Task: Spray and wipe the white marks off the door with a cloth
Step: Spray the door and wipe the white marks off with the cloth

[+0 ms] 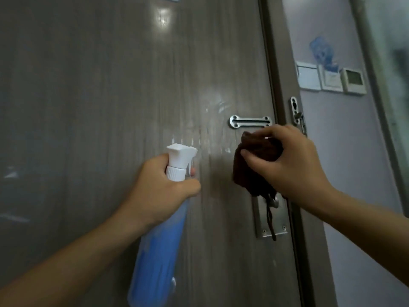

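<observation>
While the left hand point(159, 185) curls round the neck of a translucent blue spray bottle with a white trigger head point(159, 247), the bottle's body hangs below the fist toward the lower middle of the frame and its white nozzle rises above the knuckles, aimed at the grey wood-grain door point(99, 96). One finger lies across the trigger. At the right centre of the frame, the right hand point(285, 160) pinches a bunched dark brown cloth point(256, 160), fingers and thumb curled over the top of the wad; most of the cloth bulges to the left of and beneath the fingers, and it lies against the door surface, whether pressed or only touching I cannot tell. White marks point(212, 107) smear the door just above and between the two hands, with fainter streaks at the left edge. A silver slotted latch plate point(250, 121) sits directly above the cloth. A brushed metal handle plate point(270, 218) shows below the cloth, partly covered by it.
</observation>
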`<state>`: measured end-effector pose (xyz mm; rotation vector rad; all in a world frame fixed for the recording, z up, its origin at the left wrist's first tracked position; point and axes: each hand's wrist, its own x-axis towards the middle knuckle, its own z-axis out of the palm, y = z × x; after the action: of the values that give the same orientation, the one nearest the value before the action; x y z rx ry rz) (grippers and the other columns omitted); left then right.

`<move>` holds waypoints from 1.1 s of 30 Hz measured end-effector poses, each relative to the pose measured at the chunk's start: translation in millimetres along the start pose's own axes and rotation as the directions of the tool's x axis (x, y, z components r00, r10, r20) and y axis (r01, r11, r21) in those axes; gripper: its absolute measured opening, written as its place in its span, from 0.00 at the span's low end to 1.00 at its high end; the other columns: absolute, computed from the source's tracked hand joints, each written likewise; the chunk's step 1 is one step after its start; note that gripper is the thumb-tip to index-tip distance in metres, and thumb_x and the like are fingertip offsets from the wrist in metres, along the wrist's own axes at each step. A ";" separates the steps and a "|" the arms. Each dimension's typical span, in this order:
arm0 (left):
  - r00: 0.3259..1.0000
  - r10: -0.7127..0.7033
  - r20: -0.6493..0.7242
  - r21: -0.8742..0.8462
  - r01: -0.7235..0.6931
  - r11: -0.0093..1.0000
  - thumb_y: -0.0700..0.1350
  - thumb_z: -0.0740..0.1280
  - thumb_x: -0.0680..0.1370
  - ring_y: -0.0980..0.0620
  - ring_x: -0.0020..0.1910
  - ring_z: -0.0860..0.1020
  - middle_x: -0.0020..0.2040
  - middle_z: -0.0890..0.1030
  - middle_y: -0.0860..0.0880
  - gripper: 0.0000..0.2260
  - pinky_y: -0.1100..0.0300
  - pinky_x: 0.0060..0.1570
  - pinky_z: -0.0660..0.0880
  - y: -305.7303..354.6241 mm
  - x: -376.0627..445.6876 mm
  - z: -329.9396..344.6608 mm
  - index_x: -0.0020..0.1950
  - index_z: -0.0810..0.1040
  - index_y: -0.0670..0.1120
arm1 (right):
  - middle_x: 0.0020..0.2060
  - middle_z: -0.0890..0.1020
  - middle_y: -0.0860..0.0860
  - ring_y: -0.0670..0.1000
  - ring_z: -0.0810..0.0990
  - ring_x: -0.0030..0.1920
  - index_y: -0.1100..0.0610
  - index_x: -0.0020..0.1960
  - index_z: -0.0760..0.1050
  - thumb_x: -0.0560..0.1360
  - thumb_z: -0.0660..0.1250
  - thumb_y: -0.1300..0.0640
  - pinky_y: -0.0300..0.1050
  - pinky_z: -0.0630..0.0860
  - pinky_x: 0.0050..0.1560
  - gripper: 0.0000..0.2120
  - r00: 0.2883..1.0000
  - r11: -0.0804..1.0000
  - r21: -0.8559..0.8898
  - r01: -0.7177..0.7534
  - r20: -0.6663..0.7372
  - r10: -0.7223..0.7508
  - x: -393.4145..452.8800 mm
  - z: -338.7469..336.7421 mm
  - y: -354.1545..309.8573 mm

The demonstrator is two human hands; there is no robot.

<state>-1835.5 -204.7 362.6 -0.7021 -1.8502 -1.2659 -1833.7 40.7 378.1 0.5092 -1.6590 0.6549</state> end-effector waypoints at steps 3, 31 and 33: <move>1.000 -0.009 -0.003 -0.008 0.009 1.000 0.45 0.72 0.59 0.51 0.37 0.82 0.41 0.86 0.44 0.15 0.54 0.38 0.78 4.9 12.5 4.9 0.44 0.85 0.44 | 0.53 0.80 0.48 0.42 0.78 0.50 0.50 0.60 0.80 0.73 0.77 0.45 0.22 0.71 0.43 0.18 0.993 0.999 -0.016 -0.050 -0.107 0.048 40.2 -1.0 8.6; 0.990 -0.117 -0.075 -0.114 0.108 0.988 0.42 0.77 0.60 0.41 0.39 0.82 0.40 0.83 0.38 0.17 0.42 0.42 0.81 29.7 45.5 -37.5 0.47 0.82 0.40 | 0.55 0.76 0.50 0.50 0.78 0.50 0.49 0.61 0.77 0.74 0.76 0.45 0.42 0.79 0.50 0.19 0.988 0.989 -0.081 -0.125 -0.099 0.117 71.3 14.4 7.3; 0.988 -0.132 -0.081 -0.100 0.124 0.987 0.37 0.77 0.65 0.41 0.38 0.82 0.43 0.83 0.36 0.16 0.42 0.40 0.84 30.5 51.0 -51.9 0.50 0.81 0.36 | 0.55 0.75 0.50 0.54 0.79 0.51 0.48 0.62 0.74 0.74 0.75 0.44 0.52 0.81 0.54 0.20 0.986 0.986 -0.102 -0.130 -0.116 0.118 75.7 26.2 4.8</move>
<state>-1824.8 -241.6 431.5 -0.5755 -1.7972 -1.4517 -1870.0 28.6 448.6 0.2878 -1.6216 0.6677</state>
